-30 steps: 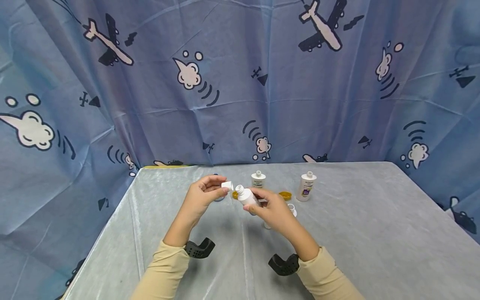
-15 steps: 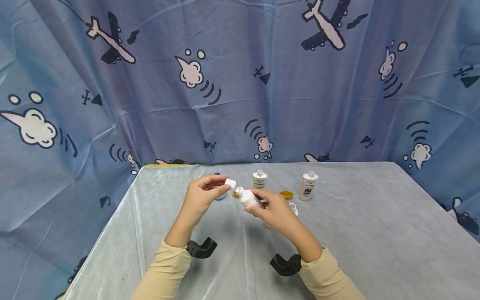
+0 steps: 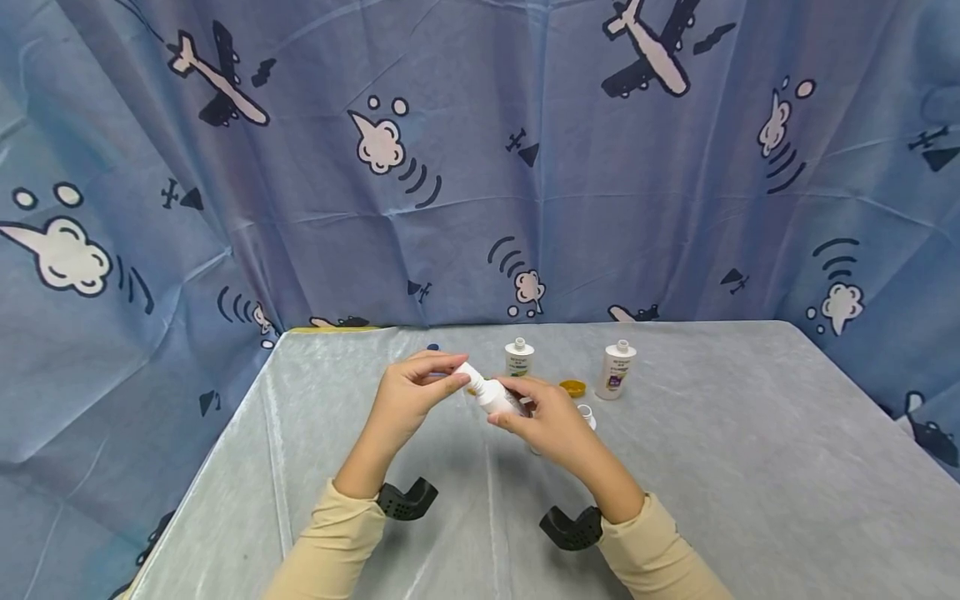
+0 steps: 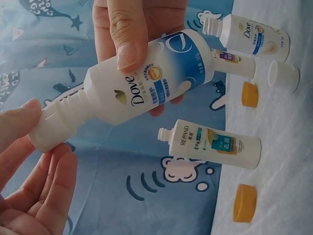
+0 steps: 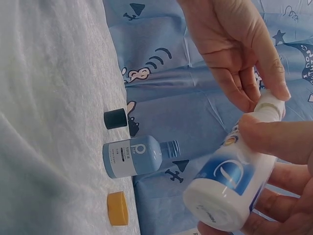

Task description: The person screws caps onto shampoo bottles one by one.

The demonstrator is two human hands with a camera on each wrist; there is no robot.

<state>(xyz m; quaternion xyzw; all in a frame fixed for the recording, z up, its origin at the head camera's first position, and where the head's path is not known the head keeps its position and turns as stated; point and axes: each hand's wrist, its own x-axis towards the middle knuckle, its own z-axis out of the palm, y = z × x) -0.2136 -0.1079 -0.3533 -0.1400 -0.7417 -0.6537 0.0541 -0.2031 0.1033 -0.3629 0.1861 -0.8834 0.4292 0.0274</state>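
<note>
The left hand, its grip pinching a white cap, meets the neck of the white bottle at ten o'clock. The right hand grips the body above the bench, tilted presumably to align both.

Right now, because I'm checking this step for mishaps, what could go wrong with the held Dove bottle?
The white cap could sit crooked: the left hand pinches it at the mouth of the Dove bottle, with threads showing. That bottle might slip or spill any contents, as the right hand holds it tilted in midair. The uncapped REPAND bottle standing beyond could get knocked over.
</note>
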